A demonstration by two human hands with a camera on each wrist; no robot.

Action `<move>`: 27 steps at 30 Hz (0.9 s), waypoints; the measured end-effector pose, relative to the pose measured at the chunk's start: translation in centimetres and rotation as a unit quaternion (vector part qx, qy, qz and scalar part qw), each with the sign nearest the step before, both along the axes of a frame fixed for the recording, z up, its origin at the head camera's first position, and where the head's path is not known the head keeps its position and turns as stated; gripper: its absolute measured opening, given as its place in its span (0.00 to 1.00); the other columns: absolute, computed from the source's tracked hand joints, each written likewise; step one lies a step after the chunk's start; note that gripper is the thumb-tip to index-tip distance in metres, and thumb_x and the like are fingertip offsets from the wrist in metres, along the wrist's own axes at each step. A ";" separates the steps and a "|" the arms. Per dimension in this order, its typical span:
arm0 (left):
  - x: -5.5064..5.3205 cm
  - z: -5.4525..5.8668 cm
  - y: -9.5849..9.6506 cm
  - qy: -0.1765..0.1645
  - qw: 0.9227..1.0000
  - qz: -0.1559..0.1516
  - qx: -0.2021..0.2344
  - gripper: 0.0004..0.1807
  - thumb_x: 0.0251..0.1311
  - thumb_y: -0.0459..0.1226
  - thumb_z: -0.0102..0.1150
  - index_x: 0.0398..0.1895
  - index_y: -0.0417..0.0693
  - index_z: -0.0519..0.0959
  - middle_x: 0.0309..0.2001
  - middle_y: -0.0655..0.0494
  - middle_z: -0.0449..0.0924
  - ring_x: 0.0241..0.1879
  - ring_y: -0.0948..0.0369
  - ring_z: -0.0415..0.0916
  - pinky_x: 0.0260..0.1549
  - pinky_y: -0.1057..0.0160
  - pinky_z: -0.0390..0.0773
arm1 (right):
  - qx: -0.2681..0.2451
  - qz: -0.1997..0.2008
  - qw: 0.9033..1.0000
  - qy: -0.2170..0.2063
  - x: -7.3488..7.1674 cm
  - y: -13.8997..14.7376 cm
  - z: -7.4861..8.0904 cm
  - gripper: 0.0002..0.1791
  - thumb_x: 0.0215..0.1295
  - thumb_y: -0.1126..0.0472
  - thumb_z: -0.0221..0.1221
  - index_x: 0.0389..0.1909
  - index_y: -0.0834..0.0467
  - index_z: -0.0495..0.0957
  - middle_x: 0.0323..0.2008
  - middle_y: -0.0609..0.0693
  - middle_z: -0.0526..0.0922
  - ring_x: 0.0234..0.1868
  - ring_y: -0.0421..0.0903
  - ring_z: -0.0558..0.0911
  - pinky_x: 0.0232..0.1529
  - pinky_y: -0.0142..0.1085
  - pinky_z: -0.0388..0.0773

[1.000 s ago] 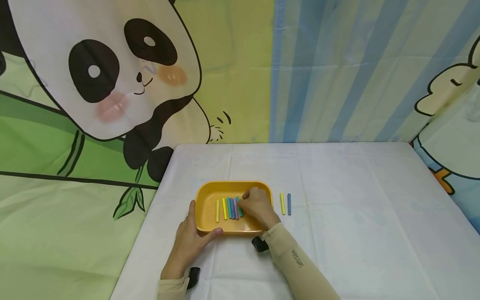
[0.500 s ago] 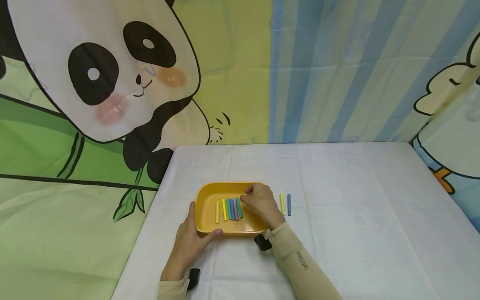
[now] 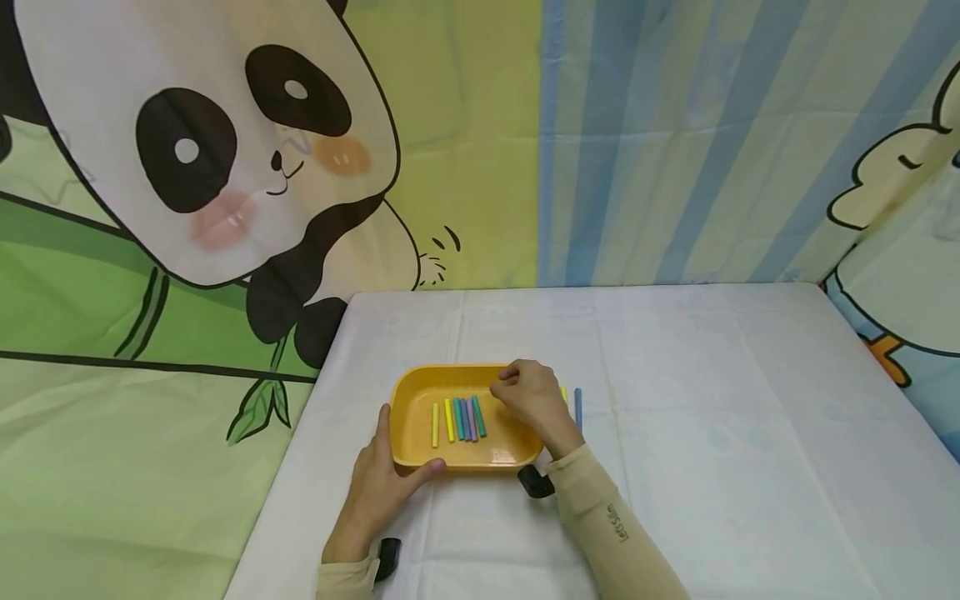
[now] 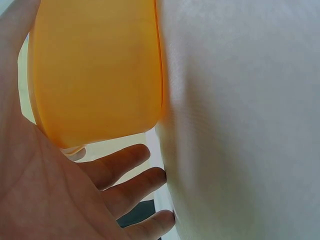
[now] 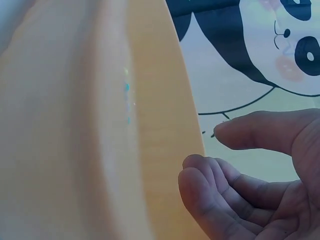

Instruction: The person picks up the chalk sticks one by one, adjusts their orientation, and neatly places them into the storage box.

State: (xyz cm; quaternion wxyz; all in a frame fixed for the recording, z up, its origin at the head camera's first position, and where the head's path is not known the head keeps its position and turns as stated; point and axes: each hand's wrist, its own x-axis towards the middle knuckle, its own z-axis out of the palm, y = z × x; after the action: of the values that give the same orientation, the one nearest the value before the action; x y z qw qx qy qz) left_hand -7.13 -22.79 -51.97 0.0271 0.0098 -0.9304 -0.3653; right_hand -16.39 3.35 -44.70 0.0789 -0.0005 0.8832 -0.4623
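In the head view my left hand [image 3: 381, 479] holds the yellow tray [image 3: 405, 383] at its near left corner, thumb along the front rim and fingers up the left side. The left wrist view has the tray's wall [image 4: 97, 75] beside the palm, with several fingers spread past it. Several short coloured sticks [image 3: 466, 419] stand side by side in the tray's middle, a pale yellow one [image 3: 435, 425] slightly apart at the left. Over the right rim hovers my right hand [image 3: 534, 402]. Thumb and forefinger are parted with nothing between them in the right wrist view [image 5: 255, 185].
Right of the tray, on the white tablecloth [image 3: 712, 433], lie a blue stick [image 3: 578, 408] and a yellow stick [image 3: 564, 392] mostly hidden by the right hand. A panda-printed curtain [image 3: 322, 183] hangs behind the table and down its left side.
My right hand has drawn away from the teal stick at the row's right end and moved right over the rim, covering most of the outside yellow stick. My left hand stays put.
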 end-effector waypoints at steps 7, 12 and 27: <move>0.0 -0.2 0.0 0.001 1.000 0.002 0.001 0.73 0.46 0.69 0.70 0.83 0.54 0.33 0.78 0.41 0.53 0.74 0.43 0.57 0.70 0.41 0.59 | -0.034 -0.011 0.999 -0.007 0.2 0.9 0.4 0.12 0.64 0.58 0.65 0.45 0.58 0.84 0.38 0.51 0.85 0.34 0.51 0.86 0.33 0.37 0.83; -0.1 -0.4 0.0 0.003 1.000 0.005 0.004 0.73 0.46 0.69 0.70 0.83 0.58 0.32 0.78 0.42 0.53 0.74 0.44 0.57 0.70 0.41 0.59 | -0.026 -0.029 0.999 -0.002 0.3 1.6 0.8 0.12 0.63 0.58 0.65 0.45 0.58 0.84 0.38 0.50 0.85 0.31 0.47 0.85 0.33 0.36 0.82; 0.0 -0.5 -0.1 0.015 1.000 0.000 0.004 0.72 0.47 0.68 0.71 0.83 0.56 0.33 0.78 0.41 0.53 0.74 0.45 0.58 0.70 0.43 0.59 | -0.037 -0.043 0.998 0.001 0.3 4.0 1.0 0.15 0.64 0.56 0.65 0.49 0.59 0.83 0.39 0.52 0.86 0.32 0.46 0.86 0.33 0.37 0.83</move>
State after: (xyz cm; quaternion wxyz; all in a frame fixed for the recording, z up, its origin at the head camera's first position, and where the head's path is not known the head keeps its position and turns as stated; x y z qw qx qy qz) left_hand -7.17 -22.91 -52.43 0.0411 0.0045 -0.9285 -0.3691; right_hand -16.10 7.32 -43.66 0.0577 0.0344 0.8645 -0.4981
